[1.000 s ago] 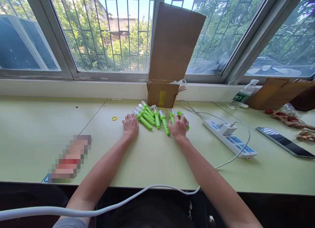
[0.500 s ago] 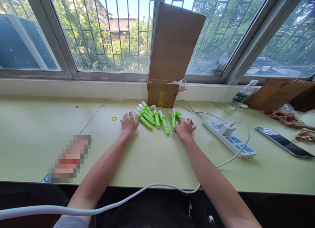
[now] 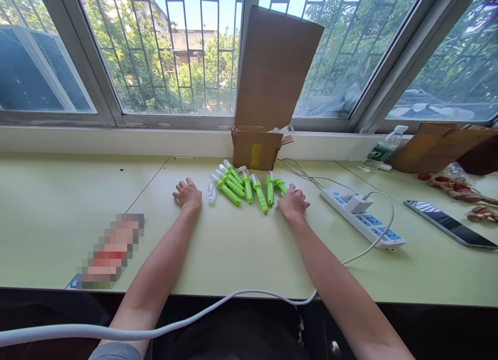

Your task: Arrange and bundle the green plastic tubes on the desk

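Observation:
My left hand rests low over the table left of the pile, its fingers apart and slightly bent. The yellow ring is out of sight, apparently beneath it. A clear plastic cap stands between that hand and several bright green ribbed plastic tubes with clear tops. My right hand is closed around the lower end of a slanting green tube; its fingertips are partly hidden. Just left of it lies another green tube, apart from the hand.
An open cardboard box stands behind the tubes. Right of my hand are a white power strip with a charger and cable, a phone and a water bottle. A white cable crosses in front.
My left hand has moved left, away from the tubes, uncovering the clear cap and covering the yellow ring. By my right hand, one tube has shifted left and the other has turned.

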`<state>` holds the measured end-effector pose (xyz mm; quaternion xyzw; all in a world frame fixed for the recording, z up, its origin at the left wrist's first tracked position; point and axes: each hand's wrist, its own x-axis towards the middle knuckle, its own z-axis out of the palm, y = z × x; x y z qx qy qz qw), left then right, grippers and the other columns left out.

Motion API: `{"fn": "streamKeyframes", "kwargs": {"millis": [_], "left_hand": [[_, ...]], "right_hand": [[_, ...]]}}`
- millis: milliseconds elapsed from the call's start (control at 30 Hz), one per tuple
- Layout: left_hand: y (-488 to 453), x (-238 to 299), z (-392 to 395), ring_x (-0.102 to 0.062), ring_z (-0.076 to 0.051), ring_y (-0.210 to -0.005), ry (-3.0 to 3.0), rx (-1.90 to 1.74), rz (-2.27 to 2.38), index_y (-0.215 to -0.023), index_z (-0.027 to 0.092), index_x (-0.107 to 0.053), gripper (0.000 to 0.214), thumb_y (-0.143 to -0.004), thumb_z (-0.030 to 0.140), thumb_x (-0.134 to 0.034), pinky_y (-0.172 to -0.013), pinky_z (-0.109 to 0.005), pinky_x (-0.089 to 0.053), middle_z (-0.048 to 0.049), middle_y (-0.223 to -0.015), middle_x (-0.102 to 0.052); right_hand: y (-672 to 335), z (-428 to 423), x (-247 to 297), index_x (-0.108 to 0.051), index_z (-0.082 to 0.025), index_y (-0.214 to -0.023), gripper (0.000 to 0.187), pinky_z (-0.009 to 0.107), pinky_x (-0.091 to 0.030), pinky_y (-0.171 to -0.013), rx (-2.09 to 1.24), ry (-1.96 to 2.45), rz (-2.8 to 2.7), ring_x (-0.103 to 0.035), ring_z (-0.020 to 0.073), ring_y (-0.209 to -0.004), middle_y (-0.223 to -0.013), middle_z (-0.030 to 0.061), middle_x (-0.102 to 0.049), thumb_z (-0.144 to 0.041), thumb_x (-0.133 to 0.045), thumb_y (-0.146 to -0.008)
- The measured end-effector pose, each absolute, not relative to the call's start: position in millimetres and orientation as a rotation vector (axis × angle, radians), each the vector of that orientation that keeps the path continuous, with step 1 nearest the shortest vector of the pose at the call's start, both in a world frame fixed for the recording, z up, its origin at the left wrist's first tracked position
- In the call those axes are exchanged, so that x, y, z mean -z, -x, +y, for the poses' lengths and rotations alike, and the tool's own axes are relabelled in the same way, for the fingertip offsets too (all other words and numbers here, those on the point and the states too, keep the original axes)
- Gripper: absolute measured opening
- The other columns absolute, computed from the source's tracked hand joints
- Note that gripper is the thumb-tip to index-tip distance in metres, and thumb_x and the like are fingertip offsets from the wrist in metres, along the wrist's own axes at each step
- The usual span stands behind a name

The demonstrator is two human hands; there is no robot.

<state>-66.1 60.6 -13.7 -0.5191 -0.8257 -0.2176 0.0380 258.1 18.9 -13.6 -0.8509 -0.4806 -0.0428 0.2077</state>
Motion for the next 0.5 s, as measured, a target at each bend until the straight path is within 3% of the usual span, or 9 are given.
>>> {"fn": "streamKeyframes", "kwargs": {"millis": [233,500], "left_hand": [[67.2,11.3,58.0,-0.048,-0.032,-0.112,1.558,0.630,-2.556,-0.113,0.017,-0.055,0.038,-0.078,0.012,-0.042,-0.085,-0.047,-0.038,-0.0198,-0.116,-0.056],[66.2,8.6,57.4,-0.049,-0.028,-0.110,1.632,0.858,-2.430,-0.113,0.020,-0.056,0.040,-0.081,0.007,-0.036,-0.088,-0.044,-0.033,-0.0144,-0.109,-0.060]], "right_hand": [[-257.7,17.7,11.6,-0.051,-0.015,-0.124,0.042,0.046,-0.039,-0.085,0.119,2.341,-1.283,-0.054,0.0303,-0.105,-0.110,0.0185,-0.056,-0.019,-0.044,-0.082],[-241.7,15.1,1.9,-0.053,-0.016,-0.108,0.029,0.033,-0.039,-0.074,0.288,1.877,-1.326,-0.056,0.0242,-0.088,-0.097,0.0110,-0.061,-0.027,-0.045,-0.083]]}}
